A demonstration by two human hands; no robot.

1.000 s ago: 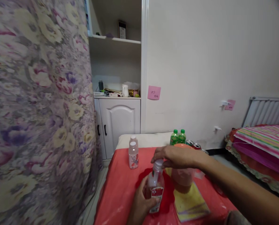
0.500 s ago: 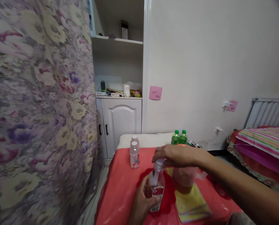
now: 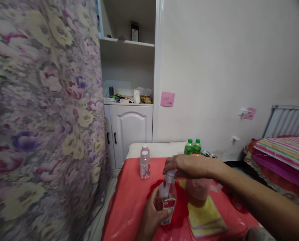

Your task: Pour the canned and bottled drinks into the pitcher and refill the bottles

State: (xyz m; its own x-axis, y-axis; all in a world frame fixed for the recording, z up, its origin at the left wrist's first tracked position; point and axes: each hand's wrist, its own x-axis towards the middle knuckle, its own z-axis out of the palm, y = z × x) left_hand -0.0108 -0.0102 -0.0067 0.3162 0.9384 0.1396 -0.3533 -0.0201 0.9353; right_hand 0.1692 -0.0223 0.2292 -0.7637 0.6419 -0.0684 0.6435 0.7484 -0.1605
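Note:
My left hand (image 3: 151,214) is wrapped round the body of a clear plastic bottle (image 3: 168,193) with a red and white label. The bottle stands upright, slightly tilted, over a red scalloped plate (image 3: 181,209). Over its mouth, my right hand (image 3: 183,165) curls from above, fingers closed round the white cap (image 3: 171,172), which they mostly cover. Behind my right forearm sits a translucent pinkish container (image 3: 198,191), partly hidden. A yellow cloth (image 3: 206,219) lies beside the plate.
Two clear bottles with white caps (image 3: 144,165) stand at the table's left. Green-capped bottles (image 3: 193,147) and cans (image 3: 209,154) are at the back. A red cloth (image 3: 125,201) covers the table. A floral curtain (image 3: 46,117) hangs left; a bed (image 3: 285,154) is at right.
The view has shifted very slightly. Both hands keep their places on the bottle, with barely any visible movement.

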